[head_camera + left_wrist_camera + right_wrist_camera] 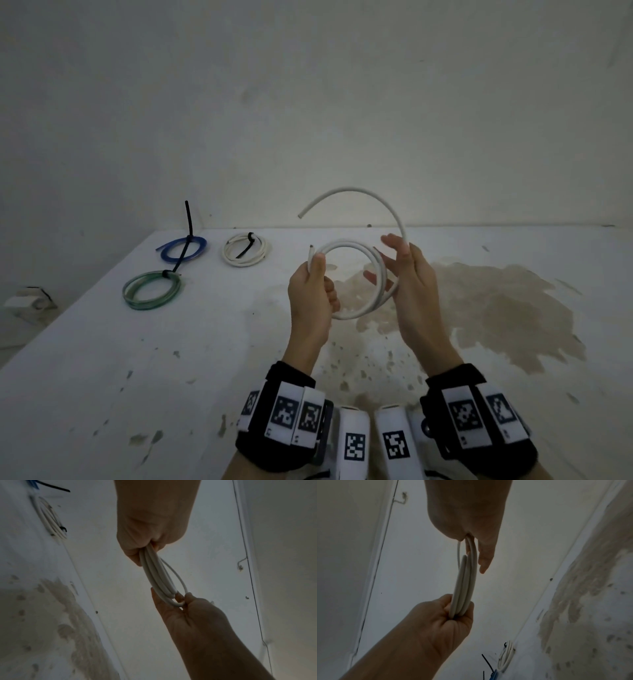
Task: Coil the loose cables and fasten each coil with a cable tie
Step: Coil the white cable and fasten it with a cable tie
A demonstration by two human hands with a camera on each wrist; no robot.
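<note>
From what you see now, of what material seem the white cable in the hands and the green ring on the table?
White cable: probably plastic-sheathed wire with a matte, opaque jacket; it bends into smooth loops, and its free end arcs up unsupported. Green ring: apparently clear, glossy plastic tubing, since the table shows through it.

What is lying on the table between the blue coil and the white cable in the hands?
In the head view, one tied white coil lies between the blue coil and the held white cable.

Both hands raised in front, apart. Left hand (313,294) fist-curled, thumb up, gripping white cable coil (356,274). Right hand (409,274) cradles the opposite side, fingers mostly extended.
</note>
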